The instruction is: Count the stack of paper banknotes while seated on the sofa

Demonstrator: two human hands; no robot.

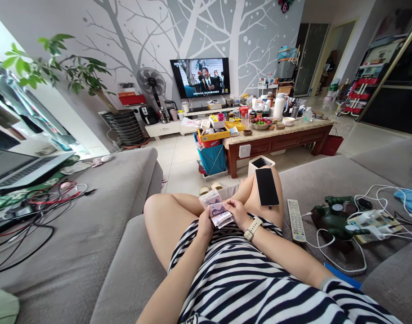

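A small stack of purplish banknotes (pixel 217 209) is held over my lap, its top edges slightly fanned. My left hand (pixel 205 223) grips the stack from its left side, with the thumb on the front. From the right, my right hand (pixel 238 212) pinches the notes' upper right part, thumb and fingers closed on them. A beige-strapped watch (pixel 253 228) is on my right wrist. On my right knee rests a phone (pixel 267 186) with a dark screen. How many notes there are I cannot tell.
A remote control (pixel 296 220) lies on the grey sofa (pixel 125 252) to my right, beside a dark green figure (pixel 337 220) and white charging cables. Tangled cables (pixel 33 211) and a laptop (pixel 30 166) are at left. Ahead stands a cluttered coffee table (pixel 280 137).
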